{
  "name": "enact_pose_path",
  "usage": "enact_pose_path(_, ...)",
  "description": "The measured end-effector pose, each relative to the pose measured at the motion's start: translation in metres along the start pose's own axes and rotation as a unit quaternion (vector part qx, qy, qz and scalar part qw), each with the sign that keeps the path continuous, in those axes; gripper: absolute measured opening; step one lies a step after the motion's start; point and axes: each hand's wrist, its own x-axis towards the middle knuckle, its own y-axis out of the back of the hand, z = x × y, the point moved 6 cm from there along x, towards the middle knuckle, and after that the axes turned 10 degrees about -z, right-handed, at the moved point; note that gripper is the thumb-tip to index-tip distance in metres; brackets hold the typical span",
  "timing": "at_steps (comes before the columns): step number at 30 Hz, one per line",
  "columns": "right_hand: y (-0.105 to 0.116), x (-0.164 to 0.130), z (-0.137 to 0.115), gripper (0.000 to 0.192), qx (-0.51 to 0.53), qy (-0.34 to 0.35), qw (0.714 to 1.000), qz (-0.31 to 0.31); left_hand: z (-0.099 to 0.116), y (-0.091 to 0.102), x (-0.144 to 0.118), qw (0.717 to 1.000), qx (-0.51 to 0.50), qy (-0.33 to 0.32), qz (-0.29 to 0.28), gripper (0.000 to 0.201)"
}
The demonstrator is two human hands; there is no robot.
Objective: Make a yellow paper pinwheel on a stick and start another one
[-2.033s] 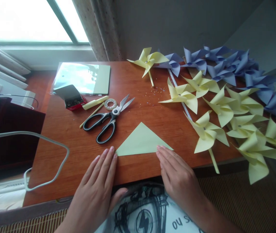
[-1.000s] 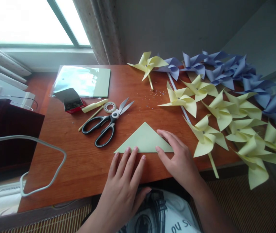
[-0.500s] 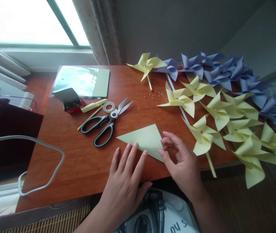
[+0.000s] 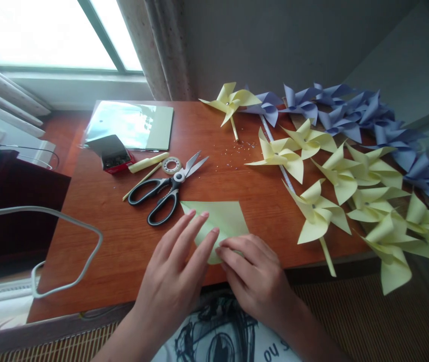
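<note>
On wooden table (image 4: 116, 221), window behind

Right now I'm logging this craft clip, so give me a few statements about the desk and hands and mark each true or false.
1. Both hands, left hand and right hand, rest on the yellow paper. True.
2. The scissors lie shut. False: the blades stand apart.
3. The yellow pinwheels lie right of the paper. True.
4. The blue pinwheels lie nearest the person. False: they lie at the far side, by the wall.
</note>
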Motion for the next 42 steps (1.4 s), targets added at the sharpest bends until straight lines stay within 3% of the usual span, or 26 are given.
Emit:
enact_pose_path(2,0.002,0.003,-0.003,0.024,0.008,0.007,1.0,-0.021,-0.003,0.001,-0.005,0.999,-0.033,-0.03,-0.011,0.04)
enact_pose_path(8,0.01,0.013,0.003,0.034,-0.031,0.022,0.997,-0.062,-0.016,-0.006,-0.009,0.989,-0.073,-0.1,-0.081,0.023)
enact_pose_path(15,0.007,0.026,0.016,0.049,-0.069,0.086,0.979,-0.174,-0.022,-0.007,-0.004,0.979,-0.065,-0.156,-0.113,0.026)
enact_pose_path(18,0.002,0.029,0.019,0.046,-0.074,0.104,0.968,-0.215,-0.025,-0.004,-0.004,0.977,-0.061,-0.169,-0.113,0.028)
enact_pose_path(22,-0.001,0.028,0.027,0.043,-0.062,0.074,0.964,-0.248,-0.034,-0.001,-0.009,0.975,-0.048,-0.171,-0.134,0.027)
enact_pose_path(28,0.003,0.017,0.035,0.076,-0.019,0.058,0.962,-0.268,-0.052,0.005,-0.01,0.989,0.025,-0.11,-0.1,0.03)
enact_pose_path(31,0.004,0.014,0.035,0.084,-0.015,0.055,0.962,-0.268,-0.043,0.005,-0.005,0.991,0.072,-0.085,-0.074,0.037)
enact_pose_path(37,-0.002,0.014,0.032,0.093,-0.027,0.044,0.961,-0.271,-0.002,-0.008,0.005,0.985,0.118,-0.063,-0.107,0.033)
enact_pose_path(42,0.001,0.012,0.033,0.096,-0.022,0.04,0.965,-0.258,-0.005,-0.009,0.008,0.988,0.086,-0.069,-0.108,0.03)
